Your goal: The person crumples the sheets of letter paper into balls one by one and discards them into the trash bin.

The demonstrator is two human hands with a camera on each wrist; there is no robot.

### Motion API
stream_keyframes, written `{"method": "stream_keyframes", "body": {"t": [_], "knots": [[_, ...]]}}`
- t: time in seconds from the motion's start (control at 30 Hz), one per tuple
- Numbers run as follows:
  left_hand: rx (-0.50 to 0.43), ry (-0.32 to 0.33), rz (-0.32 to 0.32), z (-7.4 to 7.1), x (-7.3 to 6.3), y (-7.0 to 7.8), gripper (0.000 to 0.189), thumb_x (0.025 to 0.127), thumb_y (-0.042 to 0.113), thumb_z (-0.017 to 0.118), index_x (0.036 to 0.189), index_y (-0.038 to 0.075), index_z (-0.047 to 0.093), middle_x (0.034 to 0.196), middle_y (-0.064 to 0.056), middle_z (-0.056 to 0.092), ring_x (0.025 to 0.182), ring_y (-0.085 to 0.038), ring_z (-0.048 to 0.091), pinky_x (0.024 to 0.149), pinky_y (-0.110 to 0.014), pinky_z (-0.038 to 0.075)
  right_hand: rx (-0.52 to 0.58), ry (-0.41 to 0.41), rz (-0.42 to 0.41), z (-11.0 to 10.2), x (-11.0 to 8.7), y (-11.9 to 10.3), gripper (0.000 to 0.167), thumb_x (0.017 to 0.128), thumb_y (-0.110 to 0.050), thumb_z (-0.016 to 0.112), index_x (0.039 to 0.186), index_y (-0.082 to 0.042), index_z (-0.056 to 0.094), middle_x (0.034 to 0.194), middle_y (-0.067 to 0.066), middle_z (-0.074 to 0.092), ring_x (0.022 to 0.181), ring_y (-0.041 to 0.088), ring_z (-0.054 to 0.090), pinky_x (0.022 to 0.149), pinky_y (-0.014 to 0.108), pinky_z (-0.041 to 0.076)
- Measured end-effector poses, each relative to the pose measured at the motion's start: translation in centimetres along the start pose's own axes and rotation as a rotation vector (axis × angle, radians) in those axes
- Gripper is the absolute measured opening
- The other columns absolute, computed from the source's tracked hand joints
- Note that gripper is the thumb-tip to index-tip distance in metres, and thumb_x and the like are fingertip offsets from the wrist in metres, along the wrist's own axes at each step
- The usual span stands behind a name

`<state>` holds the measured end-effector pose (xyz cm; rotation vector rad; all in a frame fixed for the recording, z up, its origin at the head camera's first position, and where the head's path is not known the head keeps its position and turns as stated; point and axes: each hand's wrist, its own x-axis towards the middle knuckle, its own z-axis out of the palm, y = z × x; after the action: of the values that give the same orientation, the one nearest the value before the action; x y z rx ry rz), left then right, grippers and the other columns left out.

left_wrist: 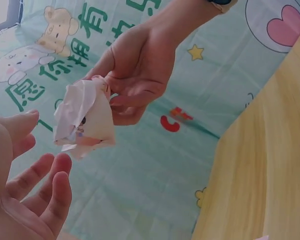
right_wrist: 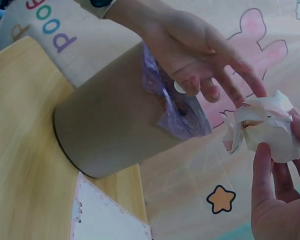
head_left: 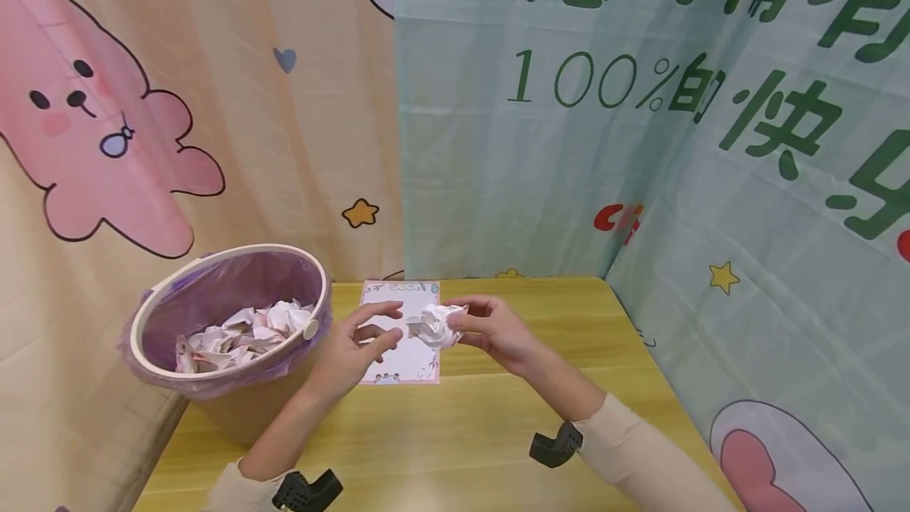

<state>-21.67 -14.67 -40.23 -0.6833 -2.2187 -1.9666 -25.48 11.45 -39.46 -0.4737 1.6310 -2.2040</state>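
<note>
My right hand [head_left: 498, 333] pinches a crumpled ball of white paper [head_left: 435, 326] between thumb and fingers. Printed colour patches show on the ball [left_wrist: 85, 120] in the left wrist view. Facing it from the left, my left hand [head_left: 355, 350] has its fingers spread and relaxed, with nothing held. A small gap parts its fingertips from the ball in the left wrist view. Under both hands lies a flat sheet of paper [head_left: 408, 366] with a pink decorated border, partly covered from sight by the hands and the ball.
A brown bin [right_wrist: 110, 110] with a pale rim and purple liner [head_left: 242, 283] stands on the table's left. Several crumpled papers [head_left: 242, 334] lie inside it. The wooden table [head_left: 455, 449] meets printed curtains [head_left: 498, 180] at the back and right.
</note>
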Motion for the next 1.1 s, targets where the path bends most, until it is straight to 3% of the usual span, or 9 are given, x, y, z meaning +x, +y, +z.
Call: {"method": "stream_keyframes", "body": {"t": [0.17,0.33,0.5,0.77,0.97,1.1], "knots": [[0.104,0.05,-0.028,-2.0,-0.7,1.4,0.038,0.098,0.009,0.072,0.135,0.005,0.065,0.127,-0.013,0.064,0.086,-0.018,0.069,0.07,-0.032,0.056,-0.022,-0.001,-0.022,0.0,0.7,-1.2,0.029,0.097,0.005,0.065,0.125,0.011,0.066,0.11,0.015,0.063,0.093,0.023,0.068,0.087,0.037,0.06],[0.218,0.081,0.011,-3.6,-1.4,1.8,0.037,0.098,0.007,0.072,0.133,0.003,0.066,0.121,-0.014,0.067,0.091,-0.015,0.069,0.074,-0.029,0.058,-0.006,0.007,-0.037,0.1,1.6,-2.1,0.027,0.096,0.009,0.064,0.122,0.007,0.069,0.11,0.015,0.062,0.092,0.023,0.068,0.087,0.037,0.059],[0.346,0.094,0.07,-5.1,-2.4,1.9,0.037,0.096,0.008,0.075,0.132,0.007,0.068,0.115,-0.007,0.069,0.093,-0.016,0.068,0.076,-0.026,0.057,-0.019,-0.008,-0.024,0.4,2.4,-2.6,0.028,0.097,0.009,0.064,0.124,0.009,0.067,0.112,0.015,0.063,0.095,0.024,0.068,0.088,0.038,0.059],[0.362,0.189,0.104,-8.2,-4.3,2.2,0.038,0.094,-0.001,0.074,0.131,-0.001,0.065,0.118,-0.014,0.067,0.093,-0.01,0.068,0.077,-0.021,0.058,-0.117,-0.041,-0.005,1.7,3.8,-3.3,0.034,0.097,0.004,0.068,0.13,0.011,0.064,0.119,0.018,0.062,0.099,0.026,0.067,0.093,0.041,0.057],[0.429,0.28,0.122,-10.8,-5.3,3.3,0.039,0.094,-0.002,0.074,0.131,0.0,0.066,0.12,0.008,0.067,0.096,-0.006,0.064,0.078,-0.015,0.055,-0.179,-0.044,0.005,2.7,5.1,-4.1,0.033,0.096,0.001,0.071,0.128,0.009,0.065,0.118,0.018,0.064,0.098,0.026,0.067,0.093,0.039,0.057],[0.521,0.386,0.078,-13.2,-6.3,3.7,0.039,0.095,0.003,0.075,0.133,0.001,0.066,0.118,0.015,0.064,0.098,-0.003,0.062,0.081,-0.01,0.05,-0.197,-0.059,0.011,3.5,6.4,-4.4,0.033,0.096,-0.002,0.072,0.128,0.007,0.066,0.118,0.017,0.065,0.099,0.025,0.067,0.094,0.039,0.056]]}}
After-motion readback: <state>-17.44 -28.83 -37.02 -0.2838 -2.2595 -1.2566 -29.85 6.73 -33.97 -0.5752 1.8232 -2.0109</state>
